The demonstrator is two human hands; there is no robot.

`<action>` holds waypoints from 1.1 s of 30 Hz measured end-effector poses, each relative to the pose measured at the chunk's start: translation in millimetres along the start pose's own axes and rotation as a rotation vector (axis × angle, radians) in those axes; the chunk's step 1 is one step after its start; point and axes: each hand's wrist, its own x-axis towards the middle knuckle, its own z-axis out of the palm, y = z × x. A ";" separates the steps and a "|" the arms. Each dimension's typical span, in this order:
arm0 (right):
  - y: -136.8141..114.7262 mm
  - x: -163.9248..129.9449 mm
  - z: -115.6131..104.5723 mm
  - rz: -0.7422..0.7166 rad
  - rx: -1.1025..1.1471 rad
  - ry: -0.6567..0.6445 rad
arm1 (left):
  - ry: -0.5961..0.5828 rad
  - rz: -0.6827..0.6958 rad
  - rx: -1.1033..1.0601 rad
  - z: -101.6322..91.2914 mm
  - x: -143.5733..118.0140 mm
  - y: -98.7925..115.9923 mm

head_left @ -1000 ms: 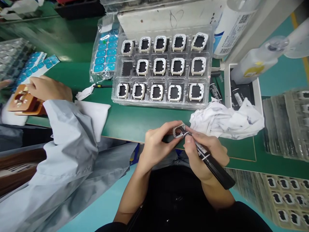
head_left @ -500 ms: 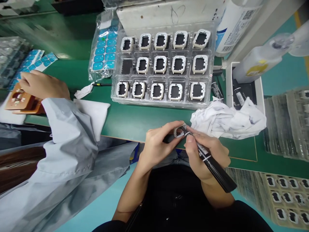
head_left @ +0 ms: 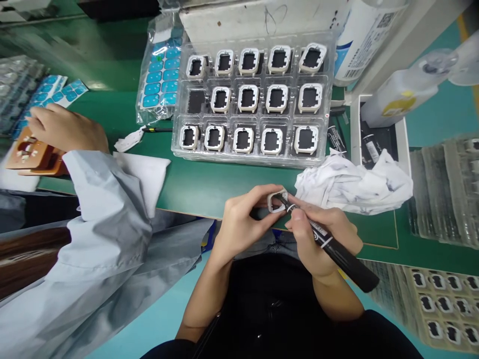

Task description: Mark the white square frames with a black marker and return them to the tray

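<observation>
Both hands grip at the near edge of the green table (head_left: 209,184): the left hand (head_left: 241,224) has its fingers clamped round a small white frame (head_left: 277,201), and the right hand (head_left: 322,237) is closed on a black marker (head_left: 333,249) whose tip touches the frame's inside. Just right of them lies a crumpled white cloth (head_left: 355,184). Beyond stands a clear tray (head_left: 250,157) of like frames in three rows, one pocket at middle left without a frame. At far left a co-worker's hand (head_left: 65,130) in a grey sleeve (head_left: 108,199) rests on a brown fixture (head_left: 28,155)
</observation>
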 end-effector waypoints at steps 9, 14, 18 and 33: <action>1.7 -3.5 -1.6 0.047 0.029 0.006 | 0.007 -0.036 -0.037 0.3 -0.3 0.7; 1.0 -1.8 1.6 0.010 0.007 0.017 | 0.030 0.022 0.009 2.1 -1.6 1.1; 0.7 -1.7 3.5 -0.005 -0.006 0.022 | 0.034 0.047 0.034 2.2 -2.3 0.0; 0.2 -1.0 2.0 -0.006 -0.040 0.003 | 0.019 0.062 0.132 0.4 -3.8 -0.5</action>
